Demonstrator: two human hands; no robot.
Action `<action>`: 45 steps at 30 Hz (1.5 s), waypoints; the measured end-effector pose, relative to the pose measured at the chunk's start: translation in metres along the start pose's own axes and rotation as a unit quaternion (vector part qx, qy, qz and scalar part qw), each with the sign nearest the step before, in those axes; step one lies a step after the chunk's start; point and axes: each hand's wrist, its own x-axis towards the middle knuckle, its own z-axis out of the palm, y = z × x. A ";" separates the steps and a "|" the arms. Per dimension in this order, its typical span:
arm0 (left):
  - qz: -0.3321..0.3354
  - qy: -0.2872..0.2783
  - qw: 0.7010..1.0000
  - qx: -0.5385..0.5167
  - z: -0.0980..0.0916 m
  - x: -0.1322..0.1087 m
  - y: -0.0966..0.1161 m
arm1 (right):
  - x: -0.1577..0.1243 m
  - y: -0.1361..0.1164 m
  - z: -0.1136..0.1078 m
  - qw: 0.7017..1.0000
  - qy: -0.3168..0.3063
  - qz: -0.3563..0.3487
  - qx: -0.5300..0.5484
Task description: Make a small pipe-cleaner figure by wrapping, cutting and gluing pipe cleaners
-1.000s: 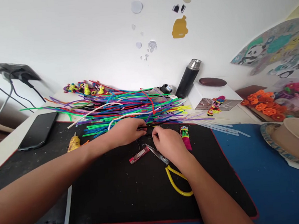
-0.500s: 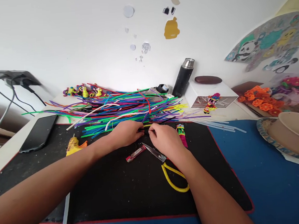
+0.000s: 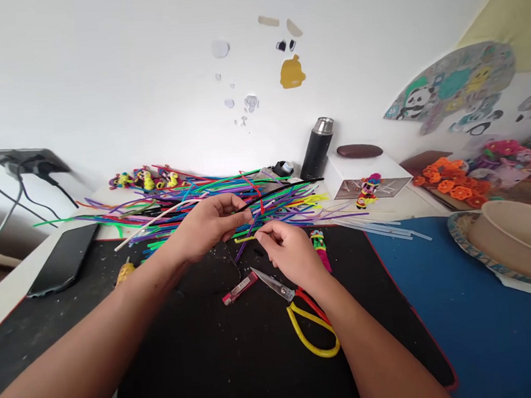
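My left hand point(image 3: 207, 225) is raised above the black mat point(image 3: 222, 343) and pinches a long black pipe cleaner point(image 3: 283, 190) that slants up to the right. My right hand point(image 3: 290, 252) hovers just right of it and pinches a short yellow pipe cleaner piece point(image 3: 245, 239). Behind both hands lies a big heap of coloured pipe cleaners point(image 3: 192, 201). Scissors with yellow handles point(image 3: 302, 309) lie on the mat under my right wrist. A small red lighter point(image 3: 239, 288) lies beside their blades.
A phone point(image 3: 61, 258) and a yellow glue gun point(image 3: 125, 272) lie at the left. A black flask point(image 3: 317, 149), a white box point(image 3: 365, 176), small figures point(image 3: 319, 249) and glue sticks point(image 3: 387, 226) are behind. A paper bowl point(image 3: 517, 240) sits on the right.
Both hands have lifted off the mat. The left hand has pulled a black pipe cleaner up out of the heap, and the right hand now holds a short yellow piece.
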 end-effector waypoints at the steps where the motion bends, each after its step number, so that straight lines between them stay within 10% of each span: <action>1: 0.001 0.006 1.000 -0.025 0.000 0.001 -0.001 | 0.000 0.001 0.001 0.999 -0.001 0.007 0.045; 9: -0.001 0.030 0.998 -0.060 -0.007 -0.002 -0.002 | 0.000 -0.004 0.007 0.970 -0.008 0.049 0.240; 35: 0.041 -0.058 0.993 0.089 0.001 -0.004 -0.025 | 0.004 -0.003 0.017 0.946 0.025 0.046 0.320; 45: 0.049 -0.034 0.983 0.173 0.000 -0.011 0.004 | 0.005 -0.007 0.011 0.908 0.043 0.087 0.407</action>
